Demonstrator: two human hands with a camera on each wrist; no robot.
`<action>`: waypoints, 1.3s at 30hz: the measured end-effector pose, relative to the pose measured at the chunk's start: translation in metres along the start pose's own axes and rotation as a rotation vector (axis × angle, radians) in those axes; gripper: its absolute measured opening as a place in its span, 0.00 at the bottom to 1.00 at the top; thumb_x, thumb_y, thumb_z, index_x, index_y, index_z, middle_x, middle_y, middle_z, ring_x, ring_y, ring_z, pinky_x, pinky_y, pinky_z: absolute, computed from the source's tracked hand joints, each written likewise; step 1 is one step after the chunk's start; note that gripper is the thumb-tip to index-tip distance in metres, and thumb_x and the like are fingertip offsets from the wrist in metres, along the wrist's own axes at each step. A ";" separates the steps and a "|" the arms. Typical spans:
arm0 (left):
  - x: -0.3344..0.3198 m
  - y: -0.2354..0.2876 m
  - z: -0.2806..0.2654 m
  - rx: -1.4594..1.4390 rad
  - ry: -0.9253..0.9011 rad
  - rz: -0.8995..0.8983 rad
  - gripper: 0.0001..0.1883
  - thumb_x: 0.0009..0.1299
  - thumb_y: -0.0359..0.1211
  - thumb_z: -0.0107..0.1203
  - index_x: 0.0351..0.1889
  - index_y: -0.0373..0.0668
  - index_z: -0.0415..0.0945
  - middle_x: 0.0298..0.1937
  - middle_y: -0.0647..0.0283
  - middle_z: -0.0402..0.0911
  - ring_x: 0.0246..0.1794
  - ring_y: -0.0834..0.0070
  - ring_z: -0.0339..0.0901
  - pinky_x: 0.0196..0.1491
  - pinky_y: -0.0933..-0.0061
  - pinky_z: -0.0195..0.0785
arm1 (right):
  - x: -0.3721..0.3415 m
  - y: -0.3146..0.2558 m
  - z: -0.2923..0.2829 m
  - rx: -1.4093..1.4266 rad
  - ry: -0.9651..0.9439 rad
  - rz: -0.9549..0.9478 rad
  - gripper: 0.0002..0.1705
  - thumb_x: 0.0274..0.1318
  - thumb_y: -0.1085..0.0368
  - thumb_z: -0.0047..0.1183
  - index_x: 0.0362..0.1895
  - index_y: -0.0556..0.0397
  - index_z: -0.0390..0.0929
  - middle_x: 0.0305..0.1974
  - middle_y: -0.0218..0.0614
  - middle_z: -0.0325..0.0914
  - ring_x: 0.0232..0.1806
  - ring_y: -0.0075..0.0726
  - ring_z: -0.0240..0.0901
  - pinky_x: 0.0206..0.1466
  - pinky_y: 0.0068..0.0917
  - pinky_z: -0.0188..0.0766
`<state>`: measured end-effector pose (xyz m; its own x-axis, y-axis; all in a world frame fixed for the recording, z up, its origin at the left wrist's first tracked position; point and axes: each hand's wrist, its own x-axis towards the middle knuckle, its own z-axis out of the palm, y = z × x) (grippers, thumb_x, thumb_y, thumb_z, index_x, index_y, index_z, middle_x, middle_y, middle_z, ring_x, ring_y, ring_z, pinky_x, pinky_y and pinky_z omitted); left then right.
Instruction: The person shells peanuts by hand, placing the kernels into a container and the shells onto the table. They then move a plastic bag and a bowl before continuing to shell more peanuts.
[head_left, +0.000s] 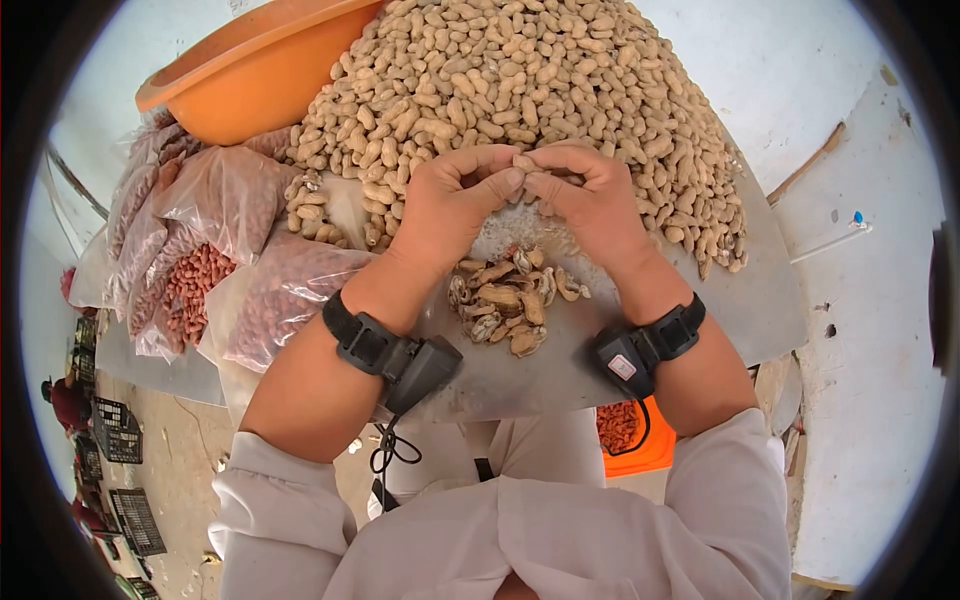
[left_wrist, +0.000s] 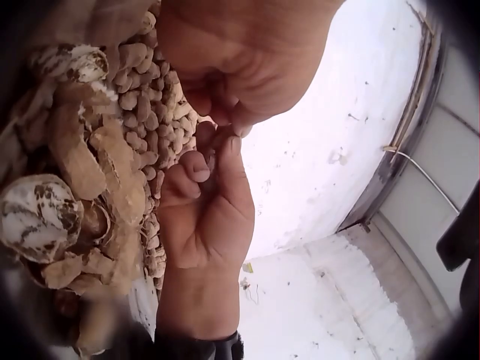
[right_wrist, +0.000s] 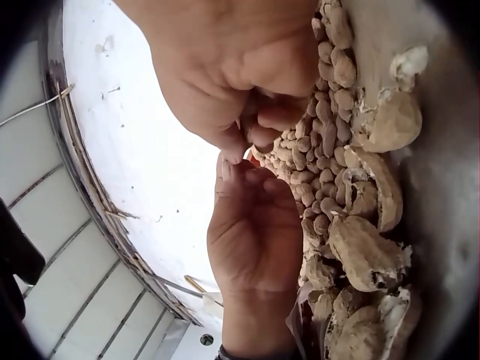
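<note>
My left hand (head_left: 452, 205) and my right hand (head_left: 598, 198) meet at the fingertips above the near edge of a big heap of unshelled peanuts (head_left: 530, 75). Between them they pinch one peanut (head_left: 523, 164), thumbs and forefingers at its two ends. In both wrist views the fingers mostly hide it. Below the hands, on the grey metal tabletop (head_left: 690, 320), lies a small pile of opened peanut shells (head_left: 505, 300). The right wrist view shows broken shells (right_wrist: 364, 251) close up beside the hands.
At the left lie clear plastic bags (head_left: 225, 190) of red peanut kernels (head_left: 196, 285). An orange basin (head_left: 265, 85) leans at the heap's back left. Under the table's front edge an orange container (head_left: 650, 445) holds reddish kernels. Black crates (head_left: 118, 430) stand on the floor far left.
</note>
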<state>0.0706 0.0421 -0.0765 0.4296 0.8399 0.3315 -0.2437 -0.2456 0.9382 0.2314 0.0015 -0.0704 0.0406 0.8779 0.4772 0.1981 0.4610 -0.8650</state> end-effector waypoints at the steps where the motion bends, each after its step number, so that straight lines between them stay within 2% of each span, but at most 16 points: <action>1: -0.001 0.000 0.001 -0.007 0.002 -0.007 0.10 0.63 0.27 0.56 0.41 0.34 0.77 0.30 0.67 0.78 0.29 0.85 0.71 0.33 0.84 0.65 | 0.000 -0.001 -0.001 -0.035 -0.009 0.012 0.10 0.47 0.68 0.58 0.35 0.60 0.79 0.30 0.34 0.78 0.30 0.22 0.70 0.34 0.19 0.67; 6: -0.002 0.001 0.001 0.095 0.004 0.035 0.10 0.64 0.29 0.55 0.41 0.34 0.76 0.30 0.67 0.78 0.29 0.85 0.71 0.32 0.84 0.65 | -0.002 -0.007 -0.002 -0.152 -0.025 0.041 0.09 0.45 0.70 0.58 0.32 0.61 0.79 0.30 0.35 0.78 0.32 0.24 0.72 0.36 0.21 0.68; 12: -0.002 -0.003 0.007 0.206 0.002 0.083 0.06 0.66 0.30 0.52 0.33 0.35 0.73 0.25 0.68 0.74 0.26 0.85 0.69 0.30 0.83 0.64 | -0.002 -0.009 0.000 -0.217 -0.063 0.115 0.09 0.45 0.67 0.56 0.29 0.62 0.78 0.26 0.36 0.78 0.28 0.23 0.71 0.33 0.21 0.67; 21: -0.001 -0.005 0.010 0.293 0.037 0.079 0.06 0.66 0.29 0.51 0.31 0.35 0.73 0.23 0.68 0.72 0.24 0.84 0.67 0.29 0.82 0.64 | -0.004 -0.002 0.005 -0.115 0.004 0.082 0.08 0.44 0.66 0.56 0.24 0.60 0.79 0.20 0.33 0.77 0.22 0.20 0.68 0.27 0.20 0.65; 24: -0.001 -0.006 0.010 0.246 -0.004 0.064 0.05 0.68 0.29 0.48 0.34 0.36 0.71 0.27 0.69 0.72 0.27 0.85 0.66 0.32 0.86 0.62 | -0.004 -0.001 0.005 -0.173 0.024 0.113 0.09 0.43 0.66 0.57 0.23 0.61 0.79 0.20 0.33 0.77 0.22 0.20 0.67 0.26 0.20 0.64; 27: -0.001 -0.008 0.009 0.257 0.011 0.045 0.05 0.68 0.29 0.48 0.35 0.36 0.72 0.27 0.69 0.73 0.28 0.85 0.67 0.33 0.85 0.62 | -0.004 -0.004 0.006 -0.118 0.035 0.170 0.09 0.42 0.66 0.58 0.23 0.62 0.79 0.19 0.33 0.77 0.21 0.20 0.66 0.25 0.20 0.63; 33: -0.001 -0.006 0.010 0.011 0.003 -0.051 0.06 0.68 0.29 0.49 0.36 0.36 0.72 0.29 0.67 0.74 0.28 0.83 0.68 0.35 0.83 0.64 | -0.003 -0.002 0.005 0.024 0.033 0.260 0.10 0.43 0.65 0.59 0.22 0.62 0.79 0.19 0.32 0.76 0.20 0.19 0.65 0.24 0.18 0.62; 36: -0.002 -0.005 0.012 -0.146 0.027 -0.116 0.06 0.68 0.30 0.50 0.37 0.36 0.73 0.30 0.66 0.75 0.28 0.82 0.69 0.35 0.82 0.66 | 0.000 -0.004 0.001 0.076 -0.012 0.215 0.09 0.43 0.66 0.59 0.22 0.61 0.79 0.19 0.31 0.76 0.20 0.18 0.65 0.23 0.18 0.62; 39: -0.002 -0.001 0.010 -0.129 0.004 -0.127 0.07 0.68 0.30 0.49 0.38 0.35 0.73 0.30 0.65 0.75 0.28 0.81 0.70 0.35 0.81 0.67 | -0.001 0.001 0.000 0.099 -0.014 0.168 0.09 0.43 0.67 0.59 0.21 0.62 0.78 0.18 0.31 0.75 0.19 0.18 0.65 0.22 0.18 0.62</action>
<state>0.0791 0.0353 -0.0773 0.4609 0.8622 0.2102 -0.2973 -0.0732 0.9520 0.2317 0.0016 -0.0719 0.0514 0.9448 0.3235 0.0926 0.3181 -0.9435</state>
